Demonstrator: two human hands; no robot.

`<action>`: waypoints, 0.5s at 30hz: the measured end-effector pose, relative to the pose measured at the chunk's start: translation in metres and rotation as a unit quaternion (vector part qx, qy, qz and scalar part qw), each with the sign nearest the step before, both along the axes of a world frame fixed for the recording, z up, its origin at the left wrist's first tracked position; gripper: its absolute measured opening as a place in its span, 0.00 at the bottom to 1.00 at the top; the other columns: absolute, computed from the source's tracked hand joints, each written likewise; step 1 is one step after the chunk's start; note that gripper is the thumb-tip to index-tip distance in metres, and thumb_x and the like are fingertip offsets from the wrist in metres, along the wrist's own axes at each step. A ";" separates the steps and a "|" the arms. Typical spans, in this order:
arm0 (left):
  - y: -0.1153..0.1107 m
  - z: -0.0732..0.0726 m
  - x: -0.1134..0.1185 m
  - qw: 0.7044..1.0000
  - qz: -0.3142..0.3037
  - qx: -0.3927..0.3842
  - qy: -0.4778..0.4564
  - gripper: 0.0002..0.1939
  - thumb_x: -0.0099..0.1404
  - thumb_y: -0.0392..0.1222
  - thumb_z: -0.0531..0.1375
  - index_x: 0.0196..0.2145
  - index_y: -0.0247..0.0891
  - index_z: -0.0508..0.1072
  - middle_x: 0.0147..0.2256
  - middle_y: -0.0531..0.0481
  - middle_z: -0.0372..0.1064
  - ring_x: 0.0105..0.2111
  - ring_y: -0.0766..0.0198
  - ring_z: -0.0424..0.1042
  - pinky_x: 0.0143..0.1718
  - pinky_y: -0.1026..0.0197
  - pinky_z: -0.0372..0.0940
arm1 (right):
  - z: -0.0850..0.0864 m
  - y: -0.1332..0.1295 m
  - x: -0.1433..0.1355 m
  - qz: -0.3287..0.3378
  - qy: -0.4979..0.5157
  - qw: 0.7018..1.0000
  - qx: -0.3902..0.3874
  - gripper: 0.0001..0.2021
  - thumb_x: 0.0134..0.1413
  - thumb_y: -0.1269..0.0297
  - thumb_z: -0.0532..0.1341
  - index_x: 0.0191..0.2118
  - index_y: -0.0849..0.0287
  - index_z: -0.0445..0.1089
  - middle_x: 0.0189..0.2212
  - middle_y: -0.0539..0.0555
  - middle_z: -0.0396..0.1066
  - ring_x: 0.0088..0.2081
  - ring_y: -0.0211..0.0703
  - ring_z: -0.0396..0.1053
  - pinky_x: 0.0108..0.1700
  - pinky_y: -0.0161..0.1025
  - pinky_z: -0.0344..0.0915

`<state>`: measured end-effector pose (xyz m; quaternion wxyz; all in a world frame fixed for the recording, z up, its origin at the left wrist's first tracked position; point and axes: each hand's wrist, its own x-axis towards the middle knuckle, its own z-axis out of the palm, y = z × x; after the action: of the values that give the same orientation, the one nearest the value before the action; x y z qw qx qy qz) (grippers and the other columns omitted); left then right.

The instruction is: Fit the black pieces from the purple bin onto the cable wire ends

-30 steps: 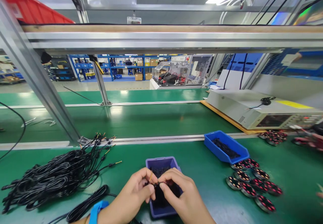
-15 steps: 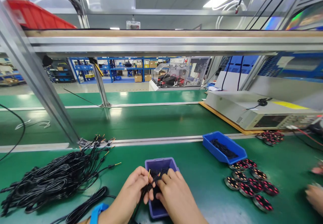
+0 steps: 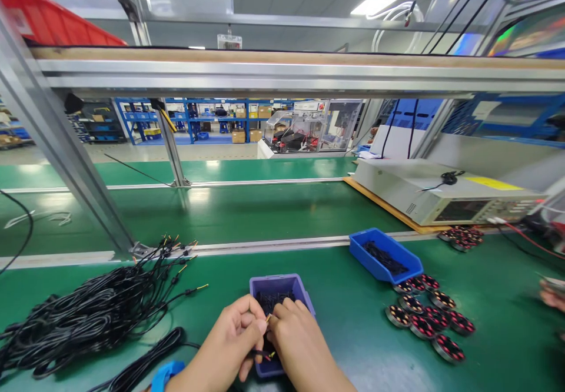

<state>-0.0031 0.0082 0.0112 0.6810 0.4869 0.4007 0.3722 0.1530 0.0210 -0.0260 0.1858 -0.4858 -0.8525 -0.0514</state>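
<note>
Grips a thin black cable (image 3: 256,352) in the curled left hand (image 3: 233,339), with thumb and forefinger closed beside a yellow wire tip (image 3: 268,318). Brings the bent right hand (image 3: 298,339) up against the left, with fingertips too hidden to tell any pinch. Holds the cable over a purple plastic bin (image 3: 276,278) of small black pieces (image 3: 274,302). To the left, a tangled heap of glossy black cables (image 3: 88,315); to the right, a blue bin (image 3: 369,268) of dark strips (image 3: 384,258), near round, metal-rimmed coil parts (image 3: 422,327).
</note>
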 end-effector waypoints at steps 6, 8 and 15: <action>0.002 -0.007 0.001 1.000 0.004 0.020 -0.003 0.25 0.57 0.64 0.63 0.30 0.38 0.64 0.20 0.56 0.67 0.13 0.75 0.54 0.13 0.72 0.45 | 0.020 -0.009 0.014 -0.015 0.067 0.997 -0.019 0.09 0.57 0.78 0.63 0.33 0.55 0.74 0.29 0.48 0.73 0.32 0.42 0.69 0.32 0.36 0.61; 0.003 -0.006 0.001 1.000 0.002 0.027 0.006 0.25 0.58 0.64 0.63 0.30 0.38 0.65 0.20 0.56 0.66 0.14 0.74 0.56 0.14 0.71 0.47 | 0.025 -0.012 0.018 0.007 0.112 0.993 -0.037 0.11 0.60 0.79 0.60 0.37 0.54 0.74 0.31 0.50 0.73 0.34 0.42 0.69 0.33 0.35 0.63; 0.002 0.000 0.000 0.998 0.000 0.028 0.047 0.27 0.55 0.67 0.63 0.28 0.38 0.66 0.23 0.55 0.65 0.14 0.75 0.56 0.15 0.70 0.48 | 0.032 -0.016 0.019 0.092 0.266 0.958 -0.061 0.10 0.66 0.74 0.54 0.38 0.55 0.70 0.31 0.51 0.72 0.35 0.42 0.69 0.37 0.37 0.65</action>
<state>-0.0027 0.0104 0.0110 0.6476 0.5228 0.4219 0.3595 0.1721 0.0051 0.0060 0.3797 -0.4116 -0.8151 0.1486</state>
